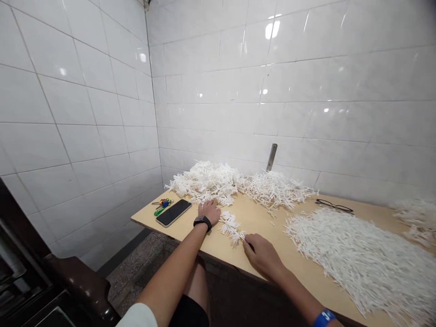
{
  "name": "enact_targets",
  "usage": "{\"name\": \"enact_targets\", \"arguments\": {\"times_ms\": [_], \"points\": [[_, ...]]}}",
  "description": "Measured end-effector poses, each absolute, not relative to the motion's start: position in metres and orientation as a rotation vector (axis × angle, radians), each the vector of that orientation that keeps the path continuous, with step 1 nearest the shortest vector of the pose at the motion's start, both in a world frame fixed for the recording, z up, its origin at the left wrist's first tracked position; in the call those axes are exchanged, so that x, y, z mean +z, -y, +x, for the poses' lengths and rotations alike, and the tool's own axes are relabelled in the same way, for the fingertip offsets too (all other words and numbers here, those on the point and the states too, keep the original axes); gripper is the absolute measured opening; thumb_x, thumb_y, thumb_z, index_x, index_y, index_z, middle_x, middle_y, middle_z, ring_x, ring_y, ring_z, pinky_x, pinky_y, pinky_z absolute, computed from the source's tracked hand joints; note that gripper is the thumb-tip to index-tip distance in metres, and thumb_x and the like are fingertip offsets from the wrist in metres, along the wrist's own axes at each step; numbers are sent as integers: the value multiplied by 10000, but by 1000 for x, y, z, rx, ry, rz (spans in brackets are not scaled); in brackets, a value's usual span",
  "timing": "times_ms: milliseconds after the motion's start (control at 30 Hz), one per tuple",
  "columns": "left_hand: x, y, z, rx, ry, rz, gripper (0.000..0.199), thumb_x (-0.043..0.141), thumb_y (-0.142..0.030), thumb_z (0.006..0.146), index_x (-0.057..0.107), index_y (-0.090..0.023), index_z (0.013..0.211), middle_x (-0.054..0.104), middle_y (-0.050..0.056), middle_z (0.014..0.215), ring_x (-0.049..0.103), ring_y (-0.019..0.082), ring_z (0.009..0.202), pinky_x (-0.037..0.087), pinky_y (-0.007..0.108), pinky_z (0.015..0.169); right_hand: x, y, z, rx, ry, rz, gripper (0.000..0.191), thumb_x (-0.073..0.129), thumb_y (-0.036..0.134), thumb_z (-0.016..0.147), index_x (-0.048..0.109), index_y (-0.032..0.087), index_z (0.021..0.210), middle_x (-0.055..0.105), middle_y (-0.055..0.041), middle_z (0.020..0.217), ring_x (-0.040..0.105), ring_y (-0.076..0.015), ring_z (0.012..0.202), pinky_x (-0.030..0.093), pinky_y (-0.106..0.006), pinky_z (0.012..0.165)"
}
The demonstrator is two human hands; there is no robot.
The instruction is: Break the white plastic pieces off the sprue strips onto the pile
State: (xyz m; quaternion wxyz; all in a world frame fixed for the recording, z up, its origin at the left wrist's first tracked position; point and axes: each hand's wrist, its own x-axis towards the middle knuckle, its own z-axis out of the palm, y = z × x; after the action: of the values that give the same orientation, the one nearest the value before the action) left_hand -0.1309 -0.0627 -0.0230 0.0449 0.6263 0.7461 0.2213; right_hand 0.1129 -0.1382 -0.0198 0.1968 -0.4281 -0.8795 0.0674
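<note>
My left hand (209, 212), with a black band on its wrist, lies on the table with its fingers stretched out at the near edge of a heap of white branching plastic-looking pieces (209, 179). Between my hands lies a small spray of the same white branching pieces (230, 227). My right hand (260, 255) is closed in a pinch at the near right end of this spray. Its fingertips partly hide what they grip. A second heap of white branching pieces (275, 188) sits right of the first, against the wall.
A phone (174, 212) and a bunch of keys (164, 203) lie on the table's left end. On the right spreads a broad layer of short loose white pieces (364, 259), with glasses (334, 206) behind it. A metal strip (271, 157) stands upright by the tiled wall.
</note>
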Motion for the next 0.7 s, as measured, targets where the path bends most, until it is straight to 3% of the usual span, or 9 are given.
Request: {"name": "enact_targets", "arguments": {"times_ms": [200, 300, 400, 567, 700], "points": [[-22, 58, -137, 604, -2213, 1907, 466, 350, -415, 883, 559, -298, 1283, 404, 43, 1487, 305, 262, 1388, 77, 572, 1139, -21, 144, 135, 398, 2304, -1314, 267, 370, 311, 880, 424, 205, 641, 541, -2, 630, 473, -150, 616, 267, -265, 590], [-22, 59, -138, 607, -2184, 1921, 426, 338, -365, 894, 597, -358, 1232, 421, -3, 1477, 323, 254, 1380, 88, 569, 1139, -26, 136, 147, 545, 2064, -1344, 272, 376, 308, 827, 311, 216, 580, 382, 31, 529, 390, -133, 543, 241, -264, 543], [-21, 62, -136, 654, -2190, 1924, 416, 340, -298, 896, 615, -344, 1206, 467, -9, 1443, 356, 249, 1358, 106, 558, 1142, -30, 131, 155, 592, 1797, -1344, 265, 373, 299, 781, 229, 231, 570, 262, 38, 527, 330, -129, 537, 232, -263, 519], [-12, 73, -131, 887, -2294, 1855, 415, 305, -241, 922, 572, -231, 1239, 528, 62, 1375, 449, 219, 1267, 228, 463, 1121, -30, 130, 153, 643, 1650, -1409, 338, 396, 423, 838, 319, 228, 573, 332, 35, 534, 348, -132, 534, 251, -264, 503], [2, 89, -126, 1441, -2421, 1786, 344, 347, -156, 896, 622, -207, 1096, 599, 81, 1220, 519, 220, 1146, 298, 440, 1063, -28, 129, 150, 670, 1663, -1421, 361, 388, 453, 858, 414, 218, 584, 451, 16, 547, 422, -144, 545, 287, -259, 519]]}}
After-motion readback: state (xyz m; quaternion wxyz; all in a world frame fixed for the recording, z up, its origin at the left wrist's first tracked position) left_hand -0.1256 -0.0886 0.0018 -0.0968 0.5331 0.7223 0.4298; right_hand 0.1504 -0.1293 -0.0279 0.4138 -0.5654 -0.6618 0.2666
